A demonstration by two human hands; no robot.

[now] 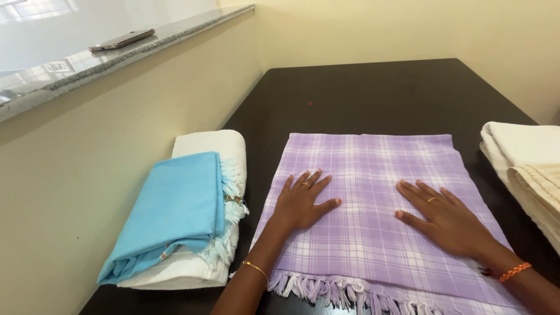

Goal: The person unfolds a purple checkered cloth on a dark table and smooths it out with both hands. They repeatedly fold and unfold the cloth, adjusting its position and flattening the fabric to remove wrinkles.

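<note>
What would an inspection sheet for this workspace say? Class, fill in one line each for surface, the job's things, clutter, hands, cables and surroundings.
Surface: dark table, set into a corner between cream walls.
Job's things: purple checked cloth spread flat, its fringe at the near edge.
Clutter: folded blue cloth on top of a folded white towel at the left; cream folded towels at the right; a tiny red speck on the table beyond the cloth.
Hands: left hand and right hand both flat on the purple cloth, fingers spread, holding nothing.
Cables: nothing seen.
Surroundings: stone ledge at upper left with a phone on it.
</note>
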